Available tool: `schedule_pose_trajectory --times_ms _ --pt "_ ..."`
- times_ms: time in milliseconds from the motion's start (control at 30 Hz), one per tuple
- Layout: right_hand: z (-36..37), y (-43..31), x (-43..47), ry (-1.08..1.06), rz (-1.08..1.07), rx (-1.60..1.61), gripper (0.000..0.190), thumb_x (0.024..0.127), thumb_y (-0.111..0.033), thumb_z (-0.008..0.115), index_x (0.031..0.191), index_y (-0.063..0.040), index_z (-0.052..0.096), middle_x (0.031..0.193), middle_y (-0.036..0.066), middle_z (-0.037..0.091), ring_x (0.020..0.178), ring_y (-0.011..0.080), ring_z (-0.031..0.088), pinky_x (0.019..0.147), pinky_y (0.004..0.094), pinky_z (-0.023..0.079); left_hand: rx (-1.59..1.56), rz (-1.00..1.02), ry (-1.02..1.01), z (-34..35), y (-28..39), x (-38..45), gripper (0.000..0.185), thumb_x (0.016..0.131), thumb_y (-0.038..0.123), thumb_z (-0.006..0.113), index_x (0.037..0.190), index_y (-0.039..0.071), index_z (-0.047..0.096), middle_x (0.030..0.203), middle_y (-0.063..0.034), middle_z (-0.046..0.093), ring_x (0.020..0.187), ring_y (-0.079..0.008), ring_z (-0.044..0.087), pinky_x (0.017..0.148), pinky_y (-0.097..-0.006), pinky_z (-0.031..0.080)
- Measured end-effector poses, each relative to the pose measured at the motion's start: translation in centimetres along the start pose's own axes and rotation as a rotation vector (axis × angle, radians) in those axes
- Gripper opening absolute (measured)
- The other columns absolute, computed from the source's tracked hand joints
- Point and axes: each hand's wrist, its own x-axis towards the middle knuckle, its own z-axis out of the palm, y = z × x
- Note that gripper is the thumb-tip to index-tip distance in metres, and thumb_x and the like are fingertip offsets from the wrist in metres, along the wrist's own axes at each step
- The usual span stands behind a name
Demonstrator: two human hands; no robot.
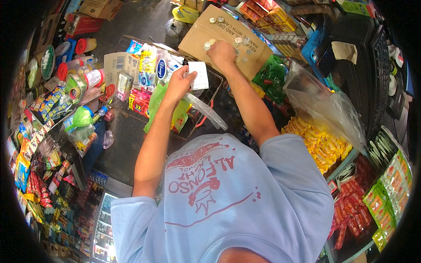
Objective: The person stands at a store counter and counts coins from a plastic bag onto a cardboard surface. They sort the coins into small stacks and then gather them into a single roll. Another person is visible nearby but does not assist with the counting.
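Note:
My left hand (pixel 179 83) pinches a small white paper slip (pixel 200 76) that has faint writing. Beneath that wrist are a light green plastic bag (pixel 154 105) and a long strip of clear plastic (pixel 207 111). My right hand (pixel 223 54) is curled over the top of a cardboard box (pixel 194 36), its fingertips at a few coins (pixel 207 45). Whether a coin is pinched there is hidden by the fingers. More coins (pixel 238 40) lie scattered to the right of this hand, and small coin stacks (pixel 213 20) stand near the far edge.
A wire basket (pixel 215 87) holds packaged goods, including a red pack (pixel 139 103). To the right stand a green net bag (pixel 271 74), a clear plastic sheet (pixel 324 95) and yellow packets (pixel 315 139). Jars (pixel 94 78) and hanging sachets crowd the left.

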Motion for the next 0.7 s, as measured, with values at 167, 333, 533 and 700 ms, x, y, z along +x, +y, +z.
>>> schedule_pose_trajectory --times_ms 167,333,533,700 --pt "0.0 -0.6 -0.5 0.043 -0.07 -0.046 0.034 0.079 -0.03 0.085 0.098 -0.002 0.081 0.101 0.022 0.078 0.098 0.0396 0.076 0.088 0.0485 0.06 -0.024 0.019 -0.027 0.0 -0.2 0.2 0.015 0.103 0.02 0.068 0.111 0.007 0.071 0.08 0.0052 0.067 0.064 -0.0029 0.054 0.056 -0.0226 0.042" --pt "0.1 -1.2 -1.0 0.127 -0.062 -0.034 0.036 0.077 -0.035 0.09 0.097 -0.006 0.081 0.096 0.019 0.078 0.094 0.0381 0.076 0.084 0.0484 0.059 -0.035 0.002 -0.002 0.0 -0.4 0.1 0.016 0.103 0.02 0.068 0.113 0.007 0.072 0.08 0.0051 0.067 0.064 -0.003 0.054 0.057 -0.0227 0.042" --pt "0.0 0.2 0.2 0.001 0.002 0.013 0.042 0.08 -0.036 0.087 0.102 -0.001 0.08 0.104 0.023 0.078 0.1 0.0398 0.076 0.089 0.0488 0.06 -0.017 -0.015 0.011 -0.5 -0.3 0.0 0.02 0.103 0.021 0.068 0.117 0.008 0.072 0.085 0.0047 0.07 0.067 -0.0037 0.056 0.059 -0.0238 0.043" --pt "-2.0 4.8 2.2 -0.144 -0.064 0.476 0.034 0.097 -0.036 0.068 0.101 -0.004 0.078 0.094 0.017 0.077 0.078 0.0288 0.073 0.069 0.0407 0.058 -0.032 0.018 0.011 -0.8 -0.6 -0.1 0.019 0.103 0.018 0.067 0.117 0.005 0.071 0.084 0.0022 0.071 0.063 -0.0044 0.055 0.054 -0.0241 0.042"
